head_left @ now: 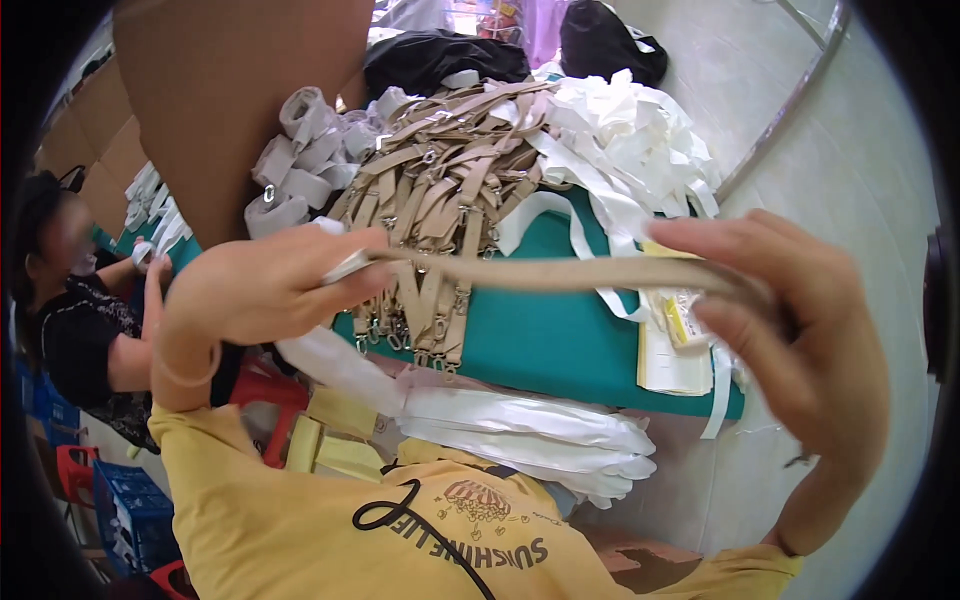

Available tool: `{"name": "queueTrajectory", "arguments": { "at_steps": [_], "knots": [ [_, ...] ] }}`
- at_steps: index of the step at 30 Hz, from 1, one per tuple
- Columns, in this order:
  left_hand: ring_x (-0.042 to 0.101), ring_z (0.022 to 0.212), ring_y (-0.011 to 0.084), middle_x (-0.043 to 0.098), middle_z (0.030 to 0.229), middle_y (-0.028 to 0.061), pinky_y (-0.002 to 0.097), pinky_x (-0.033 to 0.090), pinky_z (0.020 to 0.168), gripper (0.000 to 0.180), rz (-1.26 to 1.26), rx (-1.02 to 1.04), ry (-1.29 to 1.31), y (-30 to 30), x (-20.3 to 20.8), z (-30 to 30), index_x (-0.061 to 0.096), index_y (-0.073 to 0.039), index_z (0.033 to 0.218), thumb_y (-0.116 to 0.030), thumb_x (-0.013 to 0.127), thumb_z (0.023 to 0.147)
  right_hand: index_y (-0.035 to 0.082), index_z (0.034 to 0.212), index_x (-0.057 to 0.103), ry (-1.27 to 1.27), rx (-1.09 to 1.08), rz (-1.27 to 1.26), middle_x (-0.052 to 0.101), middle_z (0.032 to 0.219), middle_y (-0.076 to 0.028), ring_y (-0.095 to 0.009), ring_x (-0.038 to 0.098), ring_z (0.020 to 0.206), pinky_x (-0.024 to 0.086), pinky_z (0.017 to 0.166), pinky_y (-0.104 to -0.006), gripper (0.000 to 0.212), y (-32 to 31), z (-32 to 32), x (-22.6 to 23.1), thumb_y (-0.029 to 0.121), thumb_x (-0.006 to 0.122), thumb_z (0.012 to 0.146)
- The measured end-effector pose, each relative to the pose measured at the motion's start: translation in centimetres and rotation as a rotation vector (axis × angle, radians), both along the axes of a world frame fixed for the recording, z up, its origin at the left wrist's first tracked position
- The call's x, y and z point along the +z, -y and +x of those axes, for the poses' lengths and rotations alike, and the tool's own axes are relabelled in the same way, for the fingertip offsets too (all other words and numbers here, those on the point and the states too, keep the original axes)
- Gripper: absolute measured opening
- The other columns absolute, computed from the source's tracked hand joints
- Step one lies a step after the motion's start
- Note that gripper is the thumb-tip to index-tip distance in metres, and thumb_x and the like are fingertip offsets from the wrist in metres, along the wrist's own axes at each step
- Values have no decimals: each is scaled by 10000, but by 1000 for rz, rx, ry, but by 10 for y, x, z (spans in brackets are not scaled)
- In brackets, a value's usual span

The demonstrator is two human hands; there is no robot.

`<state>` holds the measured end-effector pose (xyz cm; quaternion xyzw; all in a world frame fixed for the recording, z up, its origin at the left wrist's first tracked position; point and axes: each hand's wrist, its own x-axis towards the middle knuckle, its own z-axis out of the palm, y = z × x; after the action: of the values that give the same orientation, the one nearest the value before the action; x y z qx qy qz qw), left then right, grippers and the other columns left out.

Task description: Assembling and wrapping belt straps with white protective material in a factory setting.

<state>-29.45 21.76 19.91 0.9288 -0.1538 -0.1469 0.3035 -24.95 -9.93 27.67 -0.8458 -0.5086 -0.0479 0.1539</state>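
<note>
A beige strap [560, 273] stretches almost level between my hands, raised above the table. My left hand [260, 285] is closed on its left end, where a small white piece [347, 266] shows between thumb and fingers. The strap's other end runs into my right hand [810, 320], whose curled fingers are somewhat blurred; thumb and forefinger stand apart around the strap. Below and beyond it lies a heap of beige straps [440, 190] with metal clasps [440, 328] hanging toward me.
On the green tabletop [540, 335] lie white ribbons [640, 140], yellowish cards [675, 370] and rolled pale bands [305, 120]. White bundled cloth [520, 420] sits at the near edge. Another person [90, 300] works at the left, near a blue crate [135, 510]. Black bags [445, 62] lie behind.
</note>
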Motion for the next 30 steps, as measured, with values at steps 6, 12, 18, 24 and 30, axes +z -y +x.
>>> {"name": "queueTrajectory", "arguments": {
  "at_steps": [6, 12, 18, 24, 30],
  "knots": [
    [514, 915, 244, 496, 1006, 153, 379, 415, 811, 422, -483, -139, 388, 31, -72, -15, 378, -41, 1275, -275, 530, 959, 0, 1082, 621, 284, 129, 343, 602, 894, -112, -195, 523, 791, 406, 710, -259, 269, -30, -12, -17, -17, 466, 863],
    [487, 1034, 291, 477, 1110, 167, 399, 387, 909, 721, -686, -178, 298, 83, -144, -1, 256, -54, 1396, -415, 618, 888, -16, 990, 649, 264, -101, 49, 585, 842, -147, -175, 498, 670, 357, 563, -267, 258, -36, -37, -24, -116, 520, 790],
    [539, 939, 267, 481, 1117, 149, 405, 445, 833, 838, -821, 59, 268, 92, -186, 1, 204, -85, 1447, -256, 724, 813, -1, 1023, 636, 229, -117, 93, 581, 836, -139, -178, 529, 703, 395, 596, -258, 281, -24, -36, -25, -124, 512, 803],
    [523, 1054, 306, 476, 1164, 177, 433, 419, 920, 790, -703, -116, 494, 110, -211, 8, 212, -30, 1442, -453, 590, 891, 13, 1064, 618, 167, -131, 39, 582, 836, -136, -184, 550, 726, 420, 624, -257, 302, -10, -31, -15, -125, 509, 819],
    [540, 1092, 365, 509, 1181, 195, 372, 444, 916, 695, -680, -27, 454, 130, -211, -6, 355, -20, 1328, 129, 581, 688, 26, 1105, 599, 103, -166, -6, 583, 835, -132, -190, 572, 749, 445, 652, -255, 324, 3, -33, -10, -127, 506, 835]
  ]
}}
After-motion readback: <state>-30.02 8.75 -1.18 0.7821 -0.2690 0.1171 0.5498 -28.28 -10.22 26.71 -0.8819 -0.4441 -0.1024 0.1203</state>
